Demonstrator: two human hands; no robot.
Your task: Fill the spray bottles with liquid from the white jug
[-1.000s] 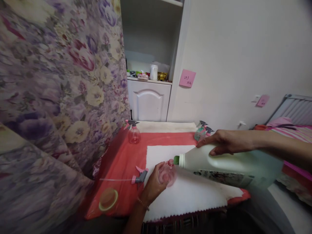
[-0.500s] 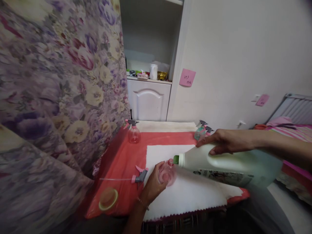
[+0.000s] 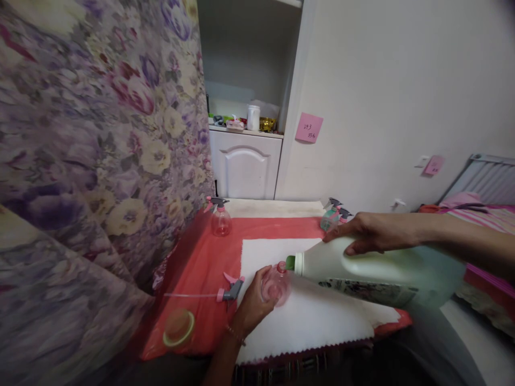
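My left hand (image 3: 254,304) is closed around a clear pink spray bottle (image 3: 277,287) without its top, held over a white cloth (image 3: 309,321). By its handle, my right hand (image 3: 368,234) grips a large pale green jug (image 3: 370,271), tipped on its side. The jug's green spout (image 3: 290,262) is at the small bottle's pink neck; whether liquid flows I cannot make out. Left of my left hand, a grey and pink spray head (image 3: 232,288) with a long clear tube lies on the red table cover (image 3: 193,279).
A pink spray bottle (image 3: 221,221) stands at the back left, and green spray bottles (image 3: 330,219) at the back right, partly behind my right hand. A round lid with a yellow-green rim (image 3: 179,328) lies front left. A floral curtain (image 3: 120,161) borders the left side.
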